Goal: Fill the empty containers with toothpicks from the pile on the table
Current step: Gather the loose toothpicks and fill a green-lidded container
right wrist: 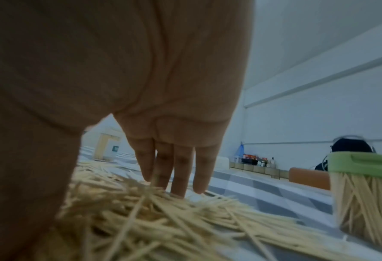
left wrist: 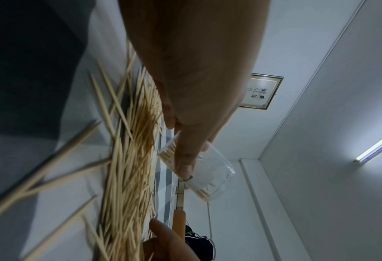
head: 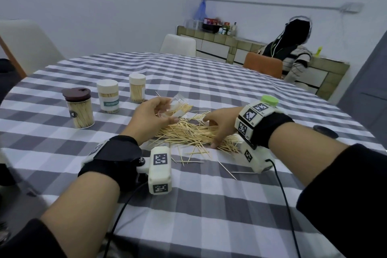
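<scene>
At mid-frame in the head view, the left hand (head: pixel 150 118) holds a clear jar (head: pixel 178 106) tilted on its side above the pile (head: pixel 188 134), its fingers (left wrist: pixel 184 159) curled round the wall; a few toothpicks already lie inside, and its mouth points right, toward the other hand. The right hand (head: pixel 219 126) rests on the right part of the pile, its fingers (right wrist: pixel 178 176) straight and close together, tips pressed down into the toothpicks, thumb at the near edge. The pile spreads over the checked counter (head: pixel 209 205) at centre. Three lidded, filled jars (head: pixel 107 98) stand at centre left, well apart from the pile. A green-lidded jar (right wrist: pixel 364 194) stands just right of the right wrist.
</scene>
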